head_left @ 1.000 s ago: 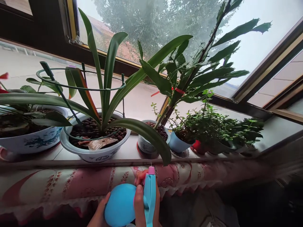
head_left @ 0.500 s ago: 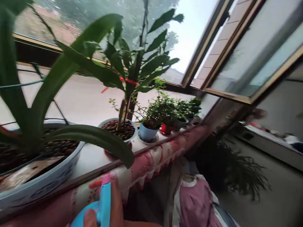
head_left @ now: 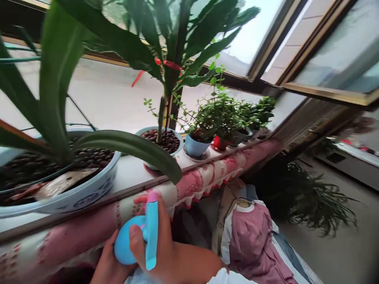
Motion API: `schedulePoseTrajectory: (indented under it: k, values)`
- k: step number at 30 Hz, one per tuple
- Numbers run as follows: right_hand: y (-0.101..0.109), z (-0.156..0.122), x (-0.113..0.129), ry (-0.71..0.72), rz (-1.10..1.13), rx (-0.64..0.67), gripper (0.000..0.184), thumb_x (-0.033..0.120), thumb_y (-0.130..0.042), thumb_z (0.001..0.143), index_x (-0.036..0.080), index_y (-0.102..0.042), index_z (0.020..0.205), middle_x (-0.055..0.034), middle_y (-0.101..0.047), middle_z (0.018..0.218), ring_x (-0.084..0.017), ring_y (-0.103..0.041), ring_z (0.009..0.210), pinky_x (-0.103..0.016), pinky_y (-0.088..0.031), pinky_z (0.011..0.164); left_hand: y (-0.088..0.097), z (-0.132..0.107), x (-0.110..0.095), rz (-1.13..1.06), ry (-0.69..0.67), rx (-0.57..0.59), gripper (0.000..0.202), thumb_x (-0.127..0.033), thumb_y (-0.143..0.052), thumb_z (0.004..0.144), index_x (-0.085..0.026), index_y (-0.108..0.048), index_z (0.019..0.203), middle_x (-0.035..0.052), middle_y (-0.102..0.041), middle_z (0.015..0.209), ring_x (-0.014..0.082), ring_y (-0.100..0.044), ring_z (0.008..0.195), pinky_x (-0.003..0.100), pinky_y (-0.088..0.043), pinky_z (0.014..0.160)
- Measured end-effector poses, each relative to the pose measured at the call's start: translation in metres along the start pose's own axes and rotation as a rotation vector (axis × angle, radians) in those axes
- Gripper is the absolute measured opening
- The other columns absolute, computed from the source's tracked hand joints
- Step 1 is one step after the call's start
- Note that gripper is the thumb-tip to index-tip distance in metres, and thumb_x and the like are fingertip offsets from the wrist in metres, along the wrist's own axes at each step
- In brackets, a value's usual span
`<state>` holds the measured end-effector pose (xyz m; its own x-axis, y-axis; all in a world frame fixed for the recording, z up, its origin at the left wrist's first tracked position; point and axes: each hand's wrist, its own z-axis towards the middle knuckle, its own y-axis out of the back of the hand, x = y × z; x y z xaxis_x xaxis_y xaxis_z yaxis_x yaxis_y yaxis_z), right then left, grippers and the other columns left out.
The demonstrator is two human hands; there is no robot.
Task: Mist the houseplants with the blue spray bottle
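Observation:
A light blue spray bottle (head_left: 130,241) with a pink nozzle tip (head_left: 152,196) is held low in front of the window sill. My right hand (head_left: 166,248) is wrapped round its trigger head, a finger curled over the front. My left hand (head_left: 108,265) cups the round body from underneath. The nozzle sits just under a long drooping leaf (head_left: 133,148) of the big plant in the white and blue bowl (head_left: 79,195). Further along the sill stand a round pot of brown pebbles (head_left: 160,140), a small blue pot (head_left: 195,146) and a small red pot (head_left: 219,142).
A pink and white patterned cloth (head_left: 207,177) hangs along the sill's front edge. Pink and white clothing (head_left: 251,240) lies below it. A dark leafy plant (head_left: 310,201) stands on the floor at right. Window frames (head_left: 284,55) slope above.
The view has swung right and come closer to the sill. The spray bottle has risen, and my left hand shows again under it.

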<state>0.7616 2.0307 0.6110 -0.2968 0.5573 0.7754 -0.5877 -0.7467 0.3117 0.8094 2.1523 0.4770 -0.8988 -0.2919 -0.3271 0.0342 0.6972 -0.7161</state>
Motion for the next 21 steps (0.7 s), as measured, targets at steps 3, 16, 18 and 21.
schedulePoseTrajectory:
  k: [3,16,18,21]
  values:
    - [-0.002,0.005,-0.004,-0.012,0.12,0.059,0.05,0.029,-0.054,0.075,0.028,-0.045,0.124,-0.0051,-0.061,0.113,-0.023,-0.063,0.101,-0.039,-0.057,0.087,0.001,-0.003,0.0,-0.132,-0.035,0.035,0.036,-0.047,-0.057,0.08,-0.019,-0.074,0.095,0.0073,-0.076,0.096,0.0343,-0.065,0.106,0.045,-0.049,0.094]
    - [0.013,0.004,-0.005,0.125,-0.084,-0.133,0.056,0.041,-0.047,0.087,0.023,-0.038,0.139,-0.0127,-0.062,0.113,-0.029,-0.065,0.095,-0.042,-0.058,0.073,-0.03,-0.016,-0.002,-0.092,-0.023,0.328,0.071,-0.058,-0.053,0.083,-0.024,-0.037,0.144,0.0095,-0.065,0.127,0.0319,-0.057,0.12,0.047,-0.039,0.103]
    - [0.017,0.005,-0.007,0.08,-0.078,-0.165,0.046,0.037,-0.05,0.085,0.023,-0.048,0.129,-0.0108,-0.064,0.104,-0.028,-0.065,0.088,-0.041,-0.057,0.068,-0.03,-0.012,0.001,-0.041,-0.024,0.36,0.074,-0.062,-0.051,0.082,-0.021,-0.041,0.142,0.0105,-0.064,0.127,0.0325,-0.055,0.122,0.048,-0.039,0.103]
    - [0.02,0.009,-0.01,0.057,-0.083,-0.144,0.023,0.028,-0.05,0.083,0.024,-0.059,0.104,-0.0054,-0.063,0.086,-0.024,-0.064,0.074,-0.039,-0.055,0.065,-0.027,-0.007,0.006,0.014,0.012,0.36,0.075,-0.066,-0.048,0.082,-0.014,-0.049,0.136,0.0138,-0.065,0.125,0.0342,-0.055,0.121,0.048,-0.04,0.101]
